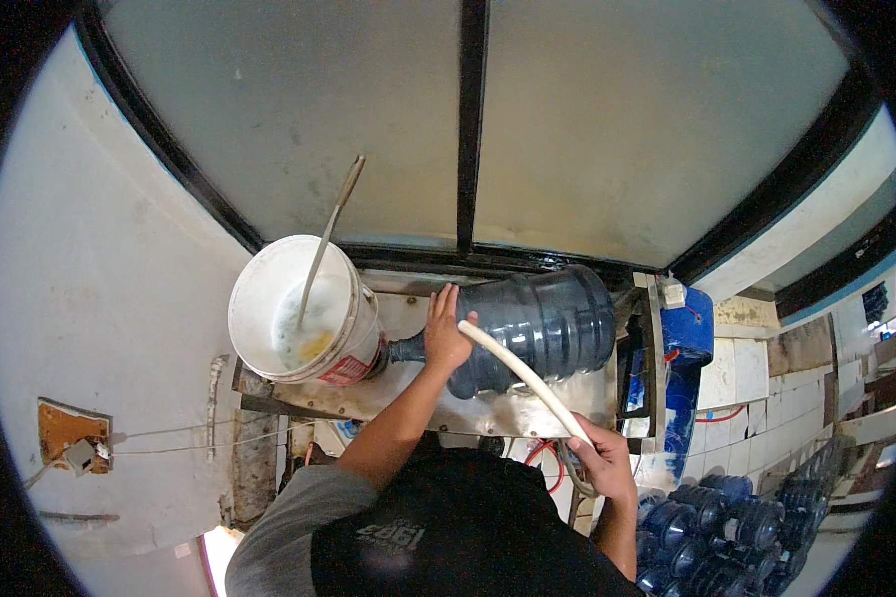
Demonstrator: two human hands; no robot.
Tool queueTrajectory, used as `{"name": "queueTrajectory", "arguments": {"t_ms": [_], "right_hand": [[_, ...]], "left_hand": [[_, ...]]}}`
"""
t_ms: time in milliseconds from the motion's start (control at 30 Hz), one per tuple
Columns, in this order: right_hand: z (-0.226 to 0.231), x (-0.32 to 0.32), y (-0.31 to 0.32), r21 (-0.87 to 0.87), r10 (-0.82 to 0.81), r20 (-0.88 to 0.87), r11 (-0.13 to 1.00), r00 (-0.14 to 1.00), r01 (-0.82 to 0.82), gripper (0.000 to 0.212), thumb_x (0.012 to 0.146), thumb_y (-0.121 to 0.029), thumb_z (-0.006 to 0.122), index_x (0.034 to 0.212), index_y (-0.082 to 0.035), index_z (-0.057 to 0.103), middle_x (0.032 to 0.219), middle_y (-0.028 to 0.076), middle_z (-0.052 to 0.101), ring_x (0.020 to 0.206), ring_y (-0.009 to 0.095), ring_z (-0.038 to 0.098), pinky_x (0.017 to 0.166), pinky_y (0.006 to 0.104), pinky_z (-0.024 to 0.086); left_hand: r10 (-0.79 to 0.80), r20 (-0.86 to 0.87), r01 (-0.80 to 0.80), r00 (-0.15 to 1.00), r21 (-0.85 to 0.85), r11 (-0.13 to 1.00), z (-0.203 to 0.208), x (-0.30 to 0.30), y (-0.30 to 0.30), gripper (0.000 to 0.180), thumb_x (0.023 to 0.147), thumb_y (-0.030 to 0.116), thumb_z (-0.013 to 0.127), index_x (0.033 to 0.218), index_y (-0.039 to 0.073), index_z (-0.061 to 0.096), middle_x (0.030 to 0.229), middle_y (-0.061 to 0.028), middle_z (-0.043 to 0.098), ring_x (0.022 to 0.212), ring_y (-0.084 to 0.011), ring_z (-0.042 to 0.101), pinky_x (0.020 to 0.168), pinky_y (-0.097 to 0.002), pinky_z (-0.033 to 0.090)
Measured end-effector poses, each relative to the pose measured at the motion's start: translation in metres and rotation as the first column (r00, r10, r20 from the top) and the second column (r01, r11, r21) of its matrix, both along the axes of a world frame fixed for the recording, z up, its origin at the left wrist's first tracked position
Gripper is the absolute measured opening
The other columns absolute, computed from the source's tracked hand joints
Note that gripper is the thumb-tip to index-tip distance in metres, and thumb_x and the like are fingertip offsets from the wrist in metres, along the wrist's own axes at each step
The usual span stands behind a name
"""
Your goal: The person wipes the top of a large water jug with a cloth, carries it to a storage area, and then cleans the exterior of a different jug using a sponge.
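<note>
A large clear blue water jug (538, 323) lies on its side on a metal-topped bench, its neck pointing left. My left hand (448, 333) rests on the jug's shoulder near the neck, fingers stretched out and together. In my right hand (605, 460), closed around it, is a cream-coloured hose (528, 376). The hose slants up across the front of the jug, and its far end is close to my left thumb. Below my right hand a greyish length of tube curves down.
Left of the jug stands a white bucket (259, 274) with foamy liquid and a long-handled tool (331, 221) leaning in it. Frosted panes (657, 129) rise behind the bench (314, 398). A blue container (685, 328) stands at right; several blue jugs (712, 512) fill the lower right.
</note>
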State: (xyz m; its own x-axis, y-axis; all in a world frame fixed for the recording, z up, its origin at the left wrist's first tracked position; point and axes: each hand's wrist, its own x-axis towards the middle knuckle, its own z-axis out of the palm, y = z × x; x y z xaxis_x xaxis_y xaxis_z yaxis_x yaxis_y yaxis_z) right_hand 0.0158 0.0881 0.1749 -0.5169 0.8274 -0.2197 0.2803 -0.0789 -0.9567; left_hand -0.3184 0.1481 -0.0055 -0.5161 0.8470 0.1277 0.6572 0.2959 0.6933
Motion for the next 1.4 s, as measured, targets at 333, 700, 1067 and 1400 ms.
{"name": "queueTrajectory", "arguments": {"t_ms": [333, 700, 1067, 1400], "right_hand": [[-0.024, 0.067, 0.032, 0.106, -0.414, -0.032, 0.904, 0.910, 0.415, 0.032, 0.105, -0.017, 0.054, 0.130, 0.002, 0.061, 0.056, -0.009, 0.041, 0.041, 0.001, 0.034, 0.036, 0.0219, 0.026], [-0.057, 0.039, 0.026, -0.004, -0.211, -0.025, 0.977, 0.977, 0.211, 0.039, 0.101, -0.017, 0.062, 0.137, -0.002, 0.061, 0.084, -0.004, 0.058, 0.069, 0.005, 0.048, 0.061, 0.0236, 0.039], [-0.053, -0.008, 0.007, -0.042, -0.040, -0.096, 0.998, 0.995, 0.037, 0.042, 0.100, -0.016, 0.066, 0.140, -0.006, 0.060, 0.083, -0.004, 0.059, 0.070, 0.003, 0.053, 0.057, 0.0221, 0.045], [-0.043, 0.041, 0.049, 0.062, -0.470, -0.104, 0.877, 0.877, 0.477, 0.042, 0.103, -0.015, 0.055, 0.144, -0.006, 0.050, 0.067, -0.004, 0.051, 0.044, 0.002, 0.040, 0.033, 0.0207, 0.031]], "left_hand": [[-0.415, 0.160, 0.443, 0.895, -0.405, 0.800, 0.000, -0.077, -0.067, 0.116, 0.070, 0.039, 0.087, 0.159, 0.007, 0.020, 0.145, -0.0304, 0.050, 0.132, -0.0462, 0.053, 0.110, -0.0470, 0.044], [-0.193, -0.298, 0.019, 0.935, -0.499, 0.866, -0.050, -0.077, -0.091, 0.068, 0.069, 0.020, 0.079, 0.131, 0.003, 0.056, 0.110, -0.0205, 0.071, 0.110, -0.0358, 0.067, 0.096, -0.0483, 0.051], [0.025, 0.391, -0.110, 0.920, 0.196, 0.974, -0.022, -0.045, 0.007, 0.050, 0.090, 0.027, 0.063, 0.136, 0.008, 0.060, 0.149, -0.0155, 0.052, 0.141, -0.0418, 0.041, 0.119, -0.0480, 0.031], [-0.204, 0.072, 0.180, 0.976, 0.253, 0.951, -0.013, -0.044, -0.029, 0.056, 0.093, 0.030, 0.068, 0.145, 0.014, 0.053, 0.159, -0.0131, 0.039, 0.151, -0.0386, 0.027, 0.122, -0.0461, 0.026]]}}
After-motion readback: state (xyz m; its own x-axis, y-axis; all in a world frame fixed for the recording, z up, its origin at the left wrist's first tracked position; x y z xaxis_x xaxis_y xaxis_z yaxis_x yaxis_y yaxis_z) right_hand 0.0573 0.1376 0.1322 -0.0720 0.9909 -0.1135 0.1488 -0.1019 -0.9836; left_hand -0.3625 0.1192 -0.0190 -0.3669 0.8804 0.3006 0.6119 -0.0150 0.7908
